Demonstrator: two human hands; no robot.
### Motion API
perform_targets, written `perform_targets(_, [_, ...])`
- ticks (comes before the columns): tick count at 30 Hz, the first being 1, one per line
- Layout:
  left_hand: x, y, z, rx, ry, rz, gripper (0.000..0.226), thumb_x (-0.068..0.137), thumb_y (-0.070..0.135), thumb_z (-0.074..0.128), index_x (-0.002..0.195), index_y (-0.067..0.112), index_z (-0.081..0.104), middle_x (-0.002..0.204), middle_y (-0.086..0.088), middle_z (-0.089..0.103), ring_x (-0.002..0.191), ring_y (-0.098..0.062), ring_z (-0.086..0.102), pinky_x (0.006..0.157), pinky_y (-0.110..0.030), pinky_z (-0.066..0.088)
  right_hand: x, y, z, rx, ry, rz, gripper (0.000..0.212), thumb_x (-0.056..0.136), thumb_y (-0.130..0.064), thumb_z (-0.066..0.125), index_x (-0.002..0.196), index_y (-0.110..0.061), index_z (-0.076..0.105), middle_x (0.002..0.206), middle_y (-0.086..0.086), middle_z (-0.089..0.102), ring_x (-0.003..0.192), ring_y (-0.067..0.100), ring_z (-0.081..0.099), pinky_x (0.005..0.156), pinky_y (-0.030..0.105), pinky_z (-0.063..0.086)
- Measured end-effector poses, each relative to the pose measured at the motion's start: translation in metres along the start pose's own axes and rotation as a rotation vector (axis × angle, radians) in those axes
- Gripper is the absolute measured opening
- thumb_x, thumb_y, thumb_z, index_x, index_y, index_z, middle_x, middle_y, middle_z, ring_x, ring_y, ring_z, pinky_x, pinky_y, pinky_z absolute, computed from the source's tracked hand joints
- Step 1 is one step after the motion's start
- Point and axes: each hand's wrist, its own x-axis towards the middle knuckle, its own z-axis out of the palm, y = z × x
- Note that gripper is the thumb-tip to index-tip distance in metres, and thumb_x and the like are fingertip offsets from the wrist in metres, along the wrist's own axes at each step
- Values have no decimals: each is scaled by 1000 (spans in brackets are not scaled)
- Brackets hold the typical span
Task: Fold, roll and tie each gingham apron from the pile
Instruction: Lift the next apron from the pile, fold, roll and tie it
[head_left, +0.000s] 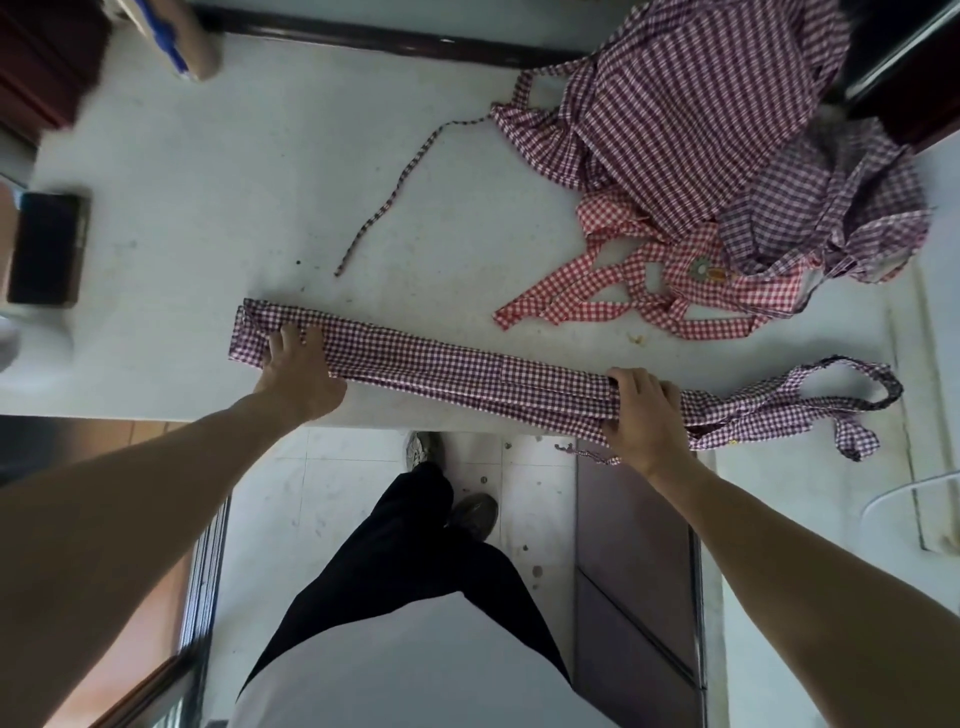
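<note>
A purple gingham apron (457, 366), folded into a long narrow strip, lies along the near edge of the white table (208, 208). My left hand (296, 371) grips the strip near its left end. Close to the right end, my right hand (644, 410) is closed around the strip, and the apron's ties (810, 405) trail loose beyond it. At the back right sits the pile of aprons (717, 119) in purple gingham, with a red gingham apron (670, 286) spread in front of it. One thin tie (395, 192) stretches from the pile toward the table's middle.
A black phone (47, 249) lies at the table's left edge. A brown roll with blue markings (182, 41) rests at the back left. Below the table edge are my legs, shoes and a dark cabinet door (634, 561).
</note>
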Motion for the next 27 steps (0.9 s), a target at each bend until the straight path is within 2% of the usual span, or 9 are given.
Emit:
perform_targets(4, [2,0,1,-118,21,-21,62,93,37,57,137,2,32,142,-26,27,132,-44,26,109,-60,30,-8,-1,1,-127,106,-73,57,62,-2,79,113,-8,54,110,15,57,100,35,58,86,52,49])
perform_targets(6, [5,-2,1,-170,10,-75,74,95,51,52,146,5,24,151,-27,17,139,-44,18,113,-59,22,-12,1,5,-172,159,-112,45,61,4,78,100,-6,58,102,15,55,92,34,56,80,50,51])
perform_targets(9, [12,-7,5,-144,-21,-143,89,92,62,49,154,12,9,159,-25,1,147,-43,3,118,-59,12,-16,1,16,-234,120,-168,39,57,6,83,86,-7,60,93,11,50,86,31,52,75,47,50])
perform_targets(12, [17,-9,9,-52,-70,-164,98,91,61,52,156,12,-2,160,-27,-13,148,-43,-9,118,-60,5,-18,-10,25,-248,47,-143,38,56,6,82,85,-7,61,92,12,52,86,33,53,77,49,49])
perform_targets(16, [11,15,6,-14,-19,-243,95,92,45,61,155,6,1,156,-36,-11,146,-49,-9,118,-58,0,-18,-17,28,-230,2,-78,42,59,-1,81,96,-9,63,100,12,55,96,34,52,89,53,44])
perform_targets(19, [-7,57,14,26,162,-34,80,80,12,64,148,6,23,156,-29,11,145,-46,10,118,-56,9,-26,-17,33,-181,9,-41,49,59,-10,84,101,-12,60,108,10,54,105,32,50,96,53,38])
perform_targets(22, [-29,111,27,-110,246,259,55,75,6,65,127,7,50,132,-18,41,119,-33,39,103,-45,36,-30,-25,37,-141,23,-2,55,57,-22,80,105,-11,55,114,9,51,114,31,45,106,54,33])
perform_targets(25, [-43,155,49,-193,82,517,33,85,15,64,115,6,55,117,-13,50,107,-27,47,93,-40,46,-32,-32,39,-174,43,24,59,60,-42,77,103,-11,51,113,10,49,113,31,43,109,55,30])
perform_targets(27, [-44,171,65,-126,-39,603,34,90,26,61,116,8,51,120,-11,49,111,-26,46,95,-42,46,-31,-35,41,-166,62,46,56,62,-39,79,103,-10,52,112,12,51,111,33,45,107,55,34])
